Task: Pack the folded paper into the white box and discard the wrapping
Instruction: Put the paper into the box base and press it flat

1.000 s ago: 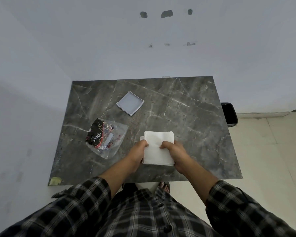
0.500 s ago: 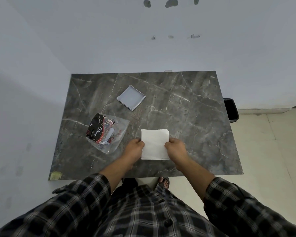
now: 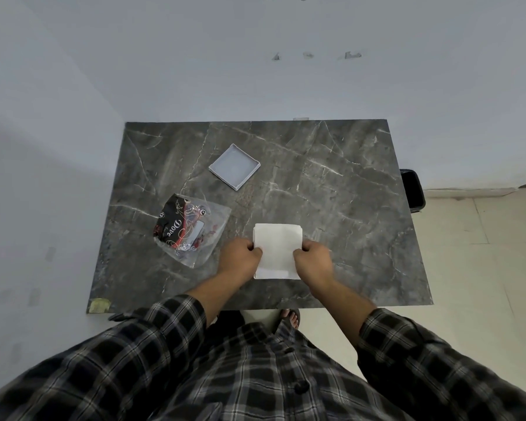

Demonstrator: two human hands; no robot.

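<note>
Though perhaps loose: wrapper (image 3: 192,229) (left of paper (image 3: 277,247))

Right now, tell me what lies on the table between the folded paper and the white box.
Nothing: in the head view, only bare marble table separates the folded paper from the white box. The wrapping lies off to the left of that stretch.

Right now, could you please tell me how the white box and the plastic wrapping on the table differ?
The white box is a rigid, shallow square tray, plain and empty; the plastic wrapping is a limp, crumpled clear bag with black and red print. The white box lies farther from the person, the plastic wrapping nearer and more to the left. Both rest untouched on the dark marble table.
</note>
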